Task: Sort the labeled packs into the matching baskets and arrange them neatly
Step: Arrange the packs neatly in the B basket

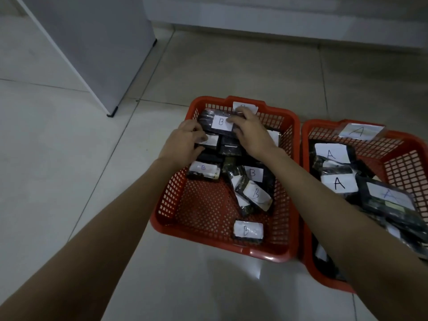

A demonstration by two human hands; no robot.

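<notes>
From the head camera, you are looking down at a pale tiled floor (pixel 69 181) with thin grout lines and a soft glare patch near you. A grey cabinet (pixel 92 42) stands at the upper left, and a light wall base runs across the top. Two red baskets sit side by side, touching: the B basket (pixel 222 249) in the middle and the A basket (pixel 398 144) to its right. Your left hand (pixel 183 140) and right hand (pixel 250 133) both grasp a dark pack marked B (pixel 220 123) at the far end of the B basket, fingers curled on it. Other B packs (pixel 252 193) lie loose there; the A packs (pixel 335 179) fill the A basket
</notes>
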